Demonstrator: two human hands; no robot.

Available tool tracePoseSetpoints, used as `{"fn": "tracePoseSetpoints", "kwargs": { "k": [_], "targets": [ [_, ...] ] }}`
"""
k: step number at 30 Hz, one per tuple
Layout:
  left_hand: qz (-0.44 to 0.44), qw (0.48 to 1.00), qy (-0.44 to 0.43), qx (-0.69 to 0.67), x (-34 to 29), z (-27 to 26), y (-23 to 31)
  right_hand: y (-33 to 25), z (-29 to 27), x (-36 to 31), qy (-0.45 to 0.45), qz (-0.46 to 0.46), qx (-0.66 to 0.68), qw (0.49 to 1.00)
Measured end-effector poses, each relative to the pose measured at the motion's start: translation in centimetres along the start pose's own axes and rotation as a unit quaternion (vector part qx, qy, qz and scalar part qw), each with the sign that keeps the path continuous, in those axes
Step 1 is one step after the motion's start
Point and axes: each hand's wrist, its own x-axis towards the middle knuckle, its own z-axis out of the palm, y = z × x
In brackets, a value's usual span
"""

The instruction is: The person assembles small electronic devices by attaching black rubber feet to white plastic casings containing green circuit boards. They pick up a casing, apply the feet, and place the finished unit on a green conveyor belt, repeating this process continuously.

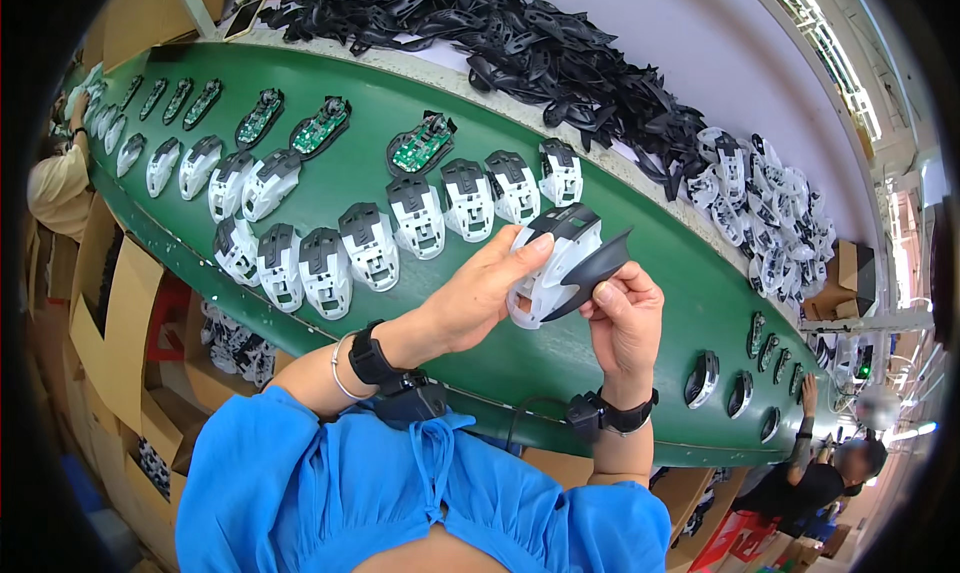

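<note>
Mouse shell (553, 264) in snug left grip (484, 289), black panel (594, 272) in right grip (627, 320)

Left hand (478, 291) near curled right hand (628, 323)

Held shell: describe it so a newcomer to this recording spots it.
Find the long green work surface. Above its middle, the left hand holds a black-and-white shell. Unlike similar shells lying on the surface, this one is lifted, with a curved black piece held against its side by the right hand.
</note>
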Motion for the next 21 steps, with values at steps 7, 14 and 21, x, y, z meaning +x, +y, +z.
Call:
{"fn": "tracePoseSetpoints", "kwargs": {
  "k": [7,14,21],
  "targets": [
    [0.009,0.999,0.007,-0.046,-0.6,0.5,1.7,-0.1,0.9,-0.3,-0.002,0.002,-0.035,0.999],
    [0.018,1.000,0.005,-0.024,-1.0,0.5,2.2,0.2,1.3,0.0,0.019,-0.012,-0.015,1.000],
    [0.009,1.000,0.002,0.022,-0.9,0.1,2.8,0.1,1.5,0.0,0.026,-0.027,-0.095,0.995]
  ]
}}
